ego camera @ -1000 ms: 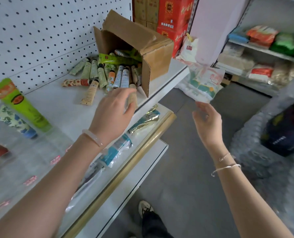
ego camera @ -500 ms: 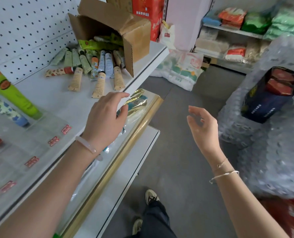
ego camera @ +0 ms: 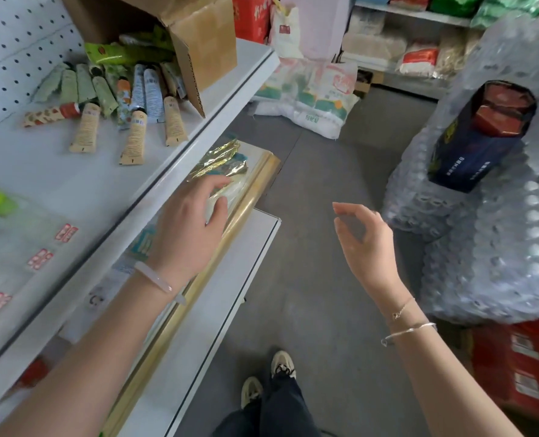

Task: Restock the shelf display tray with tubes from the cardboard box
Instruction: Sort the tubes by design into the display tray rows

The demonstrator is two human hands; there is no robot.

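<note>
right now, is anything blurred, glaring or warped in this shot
Head view: glare off the gold foil packet beside the left hand; head view, left edge: the clear display tray is smeared soft; head view, wide lens: the shelf edge bows slightly; the tubes look fairly sharp.

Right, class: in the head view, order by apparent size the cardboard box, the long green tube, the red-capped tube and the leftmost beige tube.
1. cardboard box
2. long green tube
3. red-capped tube and leftmost beige tube: too alike to rank.
</note>
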